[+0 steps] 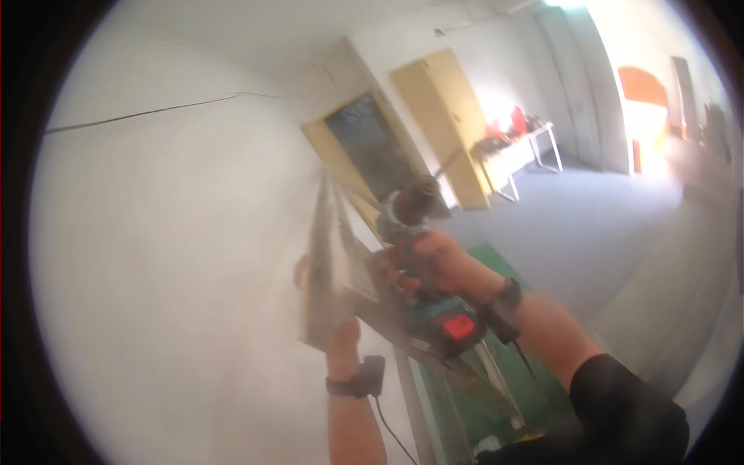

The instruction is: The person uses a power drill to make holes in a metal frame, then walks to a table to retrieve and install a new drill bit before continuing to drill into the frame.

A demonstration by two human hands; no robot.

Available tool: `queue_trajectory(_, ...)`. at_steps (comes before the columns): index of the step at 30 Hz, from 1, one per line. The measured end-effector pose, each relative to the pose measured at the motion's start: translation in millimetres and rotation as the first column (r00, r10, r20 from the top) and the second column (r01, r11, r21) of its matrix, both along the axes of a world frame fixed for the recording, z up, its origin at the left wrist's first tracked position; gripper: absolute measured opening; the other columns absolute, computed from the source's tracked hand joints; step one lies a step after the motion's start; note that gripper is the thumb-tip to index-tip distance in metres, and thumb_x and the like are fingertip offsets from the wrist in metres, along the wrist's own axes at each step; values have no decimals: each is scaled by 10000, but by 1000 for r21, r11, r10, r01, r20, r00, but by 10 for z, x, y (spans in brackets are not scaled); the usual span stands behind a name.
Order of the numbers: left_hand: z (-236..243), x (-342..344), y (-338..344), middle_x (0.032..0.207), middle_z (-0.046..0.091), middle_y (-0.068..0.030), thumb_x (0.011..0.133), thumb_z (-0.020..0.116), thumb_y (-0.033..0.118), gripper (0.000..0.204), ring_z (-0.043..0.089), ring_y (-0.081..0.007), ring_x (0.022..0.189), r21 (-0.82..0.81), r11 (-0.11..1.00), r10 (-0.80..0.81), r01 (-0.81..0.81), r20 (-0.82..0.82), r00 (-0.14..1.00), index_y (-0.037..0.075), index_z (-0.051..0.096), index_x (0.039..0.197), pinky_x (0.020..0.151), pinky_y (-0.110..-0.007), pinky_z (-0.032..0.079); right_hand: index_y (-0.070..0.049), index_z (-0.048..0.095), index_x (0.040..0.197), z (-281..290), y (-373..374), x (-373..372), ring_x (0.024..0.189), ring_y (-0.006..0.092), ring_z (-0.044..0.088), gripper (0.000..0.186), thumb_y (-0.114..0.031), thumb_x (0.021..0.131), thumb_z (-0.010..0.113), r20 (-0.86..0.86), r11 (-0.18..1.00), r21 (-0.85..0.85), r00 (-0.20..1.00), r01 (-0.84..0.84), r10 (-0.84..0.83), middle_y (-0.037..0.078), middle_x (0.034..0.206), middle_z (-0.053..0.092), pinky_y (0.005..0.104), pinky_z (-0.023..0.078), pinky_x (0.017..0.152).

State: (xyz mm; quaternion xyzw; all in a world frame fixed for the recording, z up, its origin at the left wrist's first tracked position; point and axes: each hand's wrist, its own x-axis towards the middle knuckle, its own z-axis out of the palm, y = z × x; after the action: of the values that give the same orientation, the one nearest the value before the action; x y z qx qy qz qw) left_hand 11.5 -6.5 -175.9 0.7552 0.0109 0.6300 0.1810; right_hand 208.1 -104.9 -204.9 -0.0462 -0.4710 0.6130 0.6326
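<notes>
My right hand [435, 260] is wrapped round the handle of a cordless drill [408, 211]. The drill has a dark chuck with a long bit pointing up and away, and a dark battery with a red patch at its base. At the white wall, my left hand [343, 341] grips a long, pale, straight piece [332, 267] that looks like a board or channel; blur hides its exact kind. Fingers show on its far left side and the thumb side on its near end. The drill is just right of this piece, its bit apart from it.
The white wall [170, 256] fills the left side. Below the drill are ladder-like rails [496, 376] and a green surface [496, 271]. Farther off stand a yellow cabinet [442, 108], a doorway [372, 143] and a white table [515, 151] with items. Cords hang from both wrist straps.
</notes>
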Motion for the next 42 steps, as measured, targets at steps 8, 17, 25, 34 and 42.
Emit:
queue_trajectory(8, 386, -270, -203, 1413, 460, -82, 1058, 506, 225, 419, 437, -179, 1296, 42, 993, -104, 107, -77, 992, 33, 404, 1416, 1101, -339, 366, 119, 468, 1342, 350, -124, -147, 691, 259, 631, 784, -300, 704, 651, -18, 999, -18, 999, 29, -29, 191, 1001, 651, 401, 532, 679)
queue_trajectory(17, 664, -358, -397, 1320, 506, -98, 1000, 562, 130, 359, 470, -207, 1245, -135, 981, -155, 142, -88, 984, 18, 461, 1326, 1088, -321, 355, 28, 426, 1449, 553, -473, -346, 719, 247, 626, 854, -203, 673, 697, 28, 983, 63, 984, 175, -177, 160, 1197, 591, 356, 524, 702)
queue_trajectory(25, 465, -261, -82, 1338, 473, -104, 1012, 544, 108, 335, 449, -221, 1275, 146, 988, 64, -54, -66, 996, 15, 463, 1323, 1108, -338, 344, 8, 421, 1450, 613, -616, -466, 749, 264, 671, 782, -157, 728, 671, -73, 963, 51, 962, 265, -261, 191, 1474, 478, 350, 577, 706)
queue_trajectory(34, 471, -374, 89, 1181, 555, -68, 982, 606, 104, 275, 537, -174, 1104, 142, 986, 99, -88, -70, 993, 20, 541, 1236, 973, -314, 448, -1, 550, 1229, 545, -484, -517, 700, 229, 652, 502, -162, 764, 649, 116, 952, 59, 945, 300, -305, 119, 951, 648, 346, 545, 636)
queue_trajectory(42, 433, -688, 241, 1186, 566, -113, 1004, 583, 116, 311, 579, -202, 1076, 2, 978, 206, -210, -223, 953, -3, 519, 1284, 858, -321, 534, -12, 594, 1248, 452, -112, -668, 693, 218, 646, 513, -196, 770, 623, -74, 974, 88, 977, 207, -201, 99, 764, 616, 325, 528, 656)
